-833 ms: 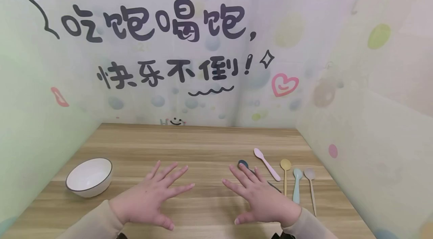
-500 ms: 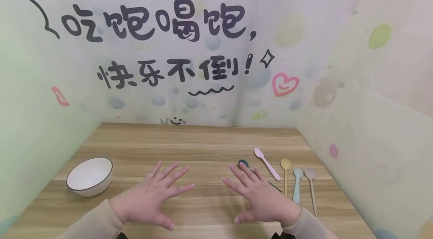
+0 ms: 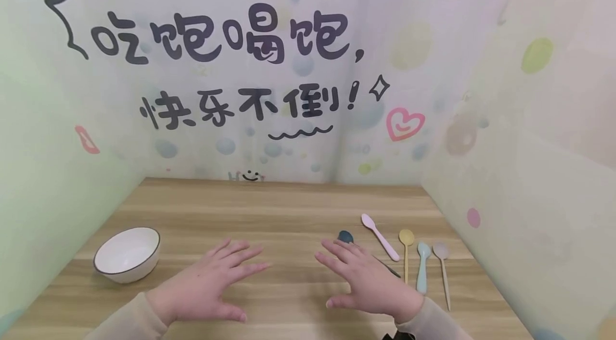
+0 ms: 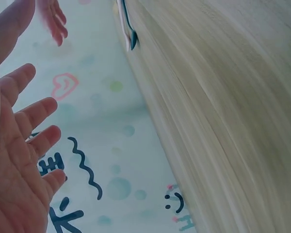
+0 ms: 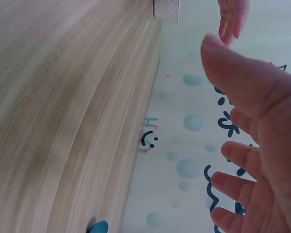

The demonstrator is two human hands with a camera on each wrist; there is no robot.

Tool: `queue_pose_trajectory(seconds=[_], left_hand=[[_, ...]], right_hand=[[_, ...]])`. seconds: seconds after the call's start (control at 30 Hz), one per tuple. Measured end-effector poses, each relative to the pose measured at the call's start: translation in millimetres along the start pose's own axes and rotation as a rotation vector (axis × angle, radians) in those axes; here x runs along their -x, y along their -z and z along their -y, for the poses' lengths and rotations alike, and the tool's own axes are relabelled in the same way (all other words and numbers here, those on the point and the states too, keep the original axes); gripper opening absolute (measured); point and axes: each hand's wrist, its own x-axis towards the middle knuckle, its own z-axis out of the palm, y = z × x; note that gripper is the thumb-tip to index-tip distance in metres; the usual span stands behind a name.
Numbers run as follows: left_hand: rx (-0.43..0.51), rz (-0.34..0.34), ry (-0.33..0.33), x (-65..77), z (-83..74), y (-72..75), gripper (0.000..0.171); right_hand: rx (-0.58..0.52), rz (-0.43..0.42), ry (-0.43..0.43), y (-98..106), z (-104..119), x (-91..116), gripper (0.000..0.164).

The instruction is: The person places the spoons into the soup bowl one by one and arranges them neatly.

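Observation:
In the head view my left hand (image 3: 204,284) hovers over the table, fingers straight and slightly apart, holding nothing. A white bowl (image 3: 127,252) with a dark rim stands to its left. My right hand (image 3: 370,281), also with extended fingers and nothing in it, is above the table on the other side. It partly covers a dark teal spoon (image 3: 345,236). Beyond and to the right of that hand lie a pink spoon (image 3: 382,239), a yellow spoon (image 3: 406,238), a light blue spoon (image 3: 422,265) and a beige spoon (image 3: 444,268).
The wooden table (image 3: 279,206) is enclosed by a printed back wall (image 3: 308,158) and two side walls. The right wrist view catches the bowl's side (image 5: 166,10) at the top and the teal spoon's tip (image 5: 99,227) at the bottom.
Both hands have tipped slightly, with fingertips lower and fingers less spread. The head view has shifted a little. Bowl and spoons keep their places.

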Motion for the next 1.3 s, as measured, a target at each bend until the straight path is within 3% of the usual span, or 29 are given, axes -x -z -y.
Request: queue_pose_trajectory(seconds=[0.17,0.43,0.67,0.87,1.03,1.23,1.3], left_hand=[[0.055,-0.053,0.088,11.6,3.1,-1.2,0.069],[0.173,-0.173,0.355,33.7,8.6,-7.1,0.058],[0.294,-0.319,0.607,54.3,20.2,-8.8,0.046],[0.356,-0.415,0.712,73.3,37.7,-7.1,0.042],[0.356,-0.49,0.802,88.3,53.4,-6.5,0.041],[0.259,-0.628,0.93,111.0,78.4,-9.0,0.04],[0.239,-0.628,0.959,120.2,87.5,-9.3,0.045]], right_hand=[[-0.006,-0.053,-0.048,-8.2,0.9,-7.0,0.073],[-0.117,-0.088,-0.17,-20.9,-5.5,-11.1,0.062],[-0.187,-0.092,-0.367,-36.0,-23.1,-4.3,0.051],[-0.253,-0.118,-0.548,-47.5,-39.1,5.0,0.047],[-0.207,-0.152,-0.601,-54.8,-51.6,13.5,0.046],[-0.203,-0.155,-0.661,-55.8,-62.3,21.7,0.044],[-0.215,-0.144,-0.685,-55.2,-64.6,24.3,0.044]])
